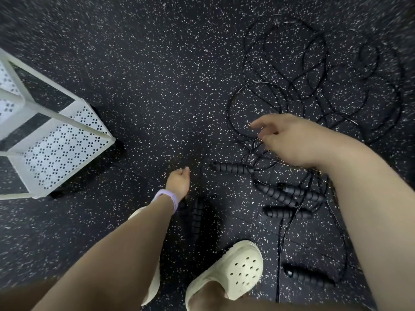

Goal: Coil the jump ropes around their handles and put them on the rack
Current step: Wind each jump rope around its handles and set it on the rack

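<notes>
Left hand point(178, 184) gripped a pair of handles point(195, 215); right hand point(289, 140) pinched thin cord point(251, 140).
Tangled jump ropes point(314, 86) sprawled right of centre, likely being separated for coiling; the white rack point(56, 140) waited at left.

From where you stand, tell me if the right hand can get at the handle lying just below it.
Probably yes. The right hand hovers just above that handle with nothing solid between, only loose rope loops that its fingers seem to touch.

No readable text, label, brand, number or sign shows on anything in view.
</notes>
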{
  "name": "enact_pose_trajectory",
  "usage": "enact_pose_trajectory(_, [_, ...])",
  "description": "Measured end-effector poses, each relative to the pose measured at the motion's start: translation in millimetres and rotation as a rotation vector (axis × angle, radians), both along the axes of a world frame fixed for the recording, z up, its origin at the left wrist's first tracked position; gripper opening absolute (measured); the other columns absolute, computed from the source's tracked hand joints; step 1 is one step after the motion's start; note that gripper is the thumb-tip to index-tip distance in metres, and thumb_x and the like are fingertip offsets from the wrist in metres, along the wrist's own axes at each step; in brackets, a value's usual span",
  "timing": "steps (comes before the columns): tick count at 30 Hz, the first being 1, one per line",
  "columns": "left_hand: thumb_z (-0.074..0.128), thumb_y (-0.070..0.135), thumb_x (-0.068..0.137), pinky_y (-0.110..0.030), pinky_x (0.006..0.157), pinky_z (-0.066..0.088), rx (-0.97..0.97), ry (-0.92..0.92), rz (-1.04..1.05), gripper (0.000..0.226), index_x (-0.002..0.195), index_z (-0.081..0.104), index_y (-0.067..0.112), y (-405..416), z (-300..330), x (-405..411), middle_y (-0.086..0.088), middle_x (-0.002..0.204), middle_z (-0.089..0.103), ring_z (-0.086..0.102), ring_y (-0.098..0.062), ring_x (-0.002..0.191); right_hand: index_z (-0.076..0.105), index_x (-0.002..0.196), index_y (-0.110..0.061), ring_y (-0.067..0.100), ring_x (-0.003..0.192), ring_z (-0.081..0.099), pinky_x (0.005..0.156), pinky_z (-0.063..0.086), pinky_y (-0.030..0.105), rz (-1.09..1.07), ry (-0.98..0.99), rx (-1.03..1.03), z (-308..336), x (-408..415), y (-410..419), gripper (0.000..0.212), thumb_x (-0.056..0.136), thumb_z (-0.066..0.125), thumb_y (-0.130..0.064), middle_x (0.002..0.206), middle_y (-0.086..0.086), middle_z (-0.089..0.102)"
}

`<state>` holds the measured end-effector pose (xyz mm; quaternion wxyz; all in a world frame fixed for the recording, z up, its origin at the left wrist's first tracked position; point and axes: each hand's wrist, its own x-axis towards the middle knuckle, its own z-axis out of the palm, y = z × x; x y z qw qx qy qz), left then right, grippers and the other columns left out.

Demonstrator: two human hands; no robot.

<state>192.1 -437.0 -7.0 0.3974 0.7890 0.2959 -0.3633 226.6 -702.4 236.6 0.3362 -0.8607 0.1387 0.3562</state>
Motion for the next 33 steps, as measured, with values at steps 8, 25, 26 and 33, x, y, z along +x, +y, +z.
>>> enact_pose_trajectory(8, [0.066,0.055,0.093,-0.030,0.076,0.047,0.298,0.225,-0.730,0.057,0.125,0.064,0.007,-10.3,-11.9,-42.6,-0.008,0.122,0.068,0.065,-0.029,0.111,0.052,0.142,-0.039,0.012,0.047,0.044,0.048,0.036,0.027,0.010,0.016,-0.031,-5.3,0.2,-5.4,0.043,0.109,0.040,-0.015,0.110,-0.009,0.066])
enact_pose_trajectory(25, [0.077,0.035,0.076,-0.029,0.073,0.055,0.028,0.145,-0.189,0.022,0.090,0.073,0.018,-32.2,2.1,-48.3,0.002,0.089,0.072,0.067,-0.017,0.084,0.049,0.147,-0.036,0.000,0.031,0.042,0.036,0.035,0.019,0.039,0.047,-0.061,0.1,8.6,3.2,0.044,0.109,0.040,-0.015,0.105,-0.018,0.059])
enact_pose_trajectory(26, [0.076,0.036,0.077,-0.028,0.071,0.053,0.006,0.138,-0.146,0.023,0.092,0.072,0.019,-30.8,8.8,-40.8,0.002,0.092,0.072,0.067,-0.017,0.085,0.049,0.147,-0.037,0.001,0.034,0.043,0.037,0.036,0.020,0.041,0.052,-0.070,1.5,8.6,3.9,0.045,0.109,0.040,-0.014,0.107,-0.017,0.059])
enact_pose_trajectory(33, [0.066,0.038,0.077,-0.029,0.064,0.040,-0.136,0.135,-0.044,0.033,0.095,0.069,0.010,-23.4,76.1,32.7,-0.003,0.084,0.062,0.057,-0.024,0.073,0.046,0.150,-0.035,0.005,0.043,0.044,0.035,0.035,0.017,0.087,0.047,-0.098,21.8,14.2,18.6,0.047,0.109,0.040,-0.013,0.120,-0.014,0.057])
